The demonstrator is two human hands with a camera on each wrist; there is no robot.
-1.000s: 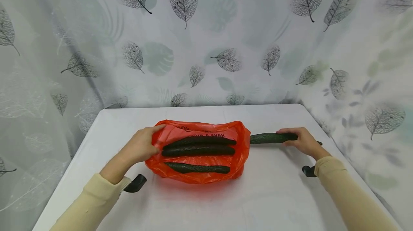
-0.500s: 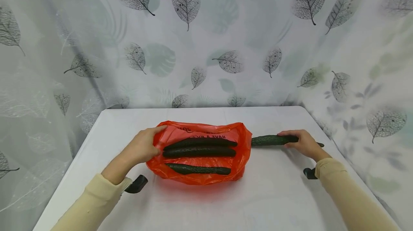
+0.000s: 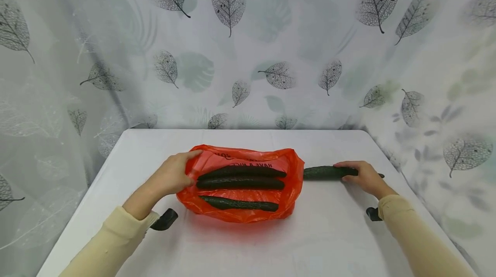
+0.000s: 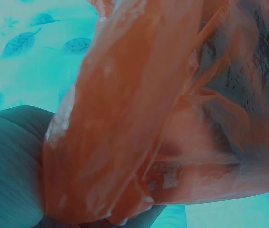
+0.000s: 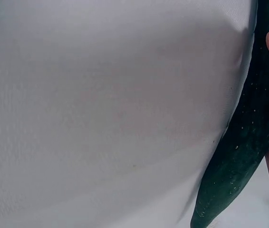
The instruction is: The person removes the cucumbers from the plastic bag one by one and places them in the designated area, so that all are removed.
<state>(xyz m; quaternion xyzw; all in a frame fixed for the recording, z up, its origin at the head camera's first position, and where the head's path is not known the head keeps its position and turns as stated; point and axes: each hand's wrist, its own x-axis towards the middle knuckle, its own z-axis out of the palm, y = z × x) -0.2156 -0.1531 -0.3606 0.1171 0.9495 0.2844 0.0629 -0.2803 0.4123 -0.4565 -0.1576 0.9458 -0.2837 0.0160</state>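
Observation:
A thin red plastic bag (image 3: 248,216) lies on its side on the table with its mouth facing me. Three dark green cucumbers (image 3: 240,183) lie lengthwise inside it. At the bag's left edge my left hand (image 3: 170,176) grips the plastic; in the left wrist view the red film (image 4: 110,118) covers much of the hand. To the right of the bag, my right hand (image 3: 366,178) holds another cucumber (image 3: 321,173) from above, thumb and fingers on either side. Its left end meets the bag's right edge in the head view. The right wrist view shows this cucumber (image 5: 239,142) along the white surface.
The white table (image 3: 248,255) extends toward me in front of the bag. A leaf-printed curtain (image 3: 248,44) encloses the back and both sides. Black devices (image 3: 164,220) show beside both cream sleeves (image 3: 422,236).
My right hand and its cucumber have shifted slightly left relative to the bag. The left hand keeps its grip on the bag. The head view has moved a little.

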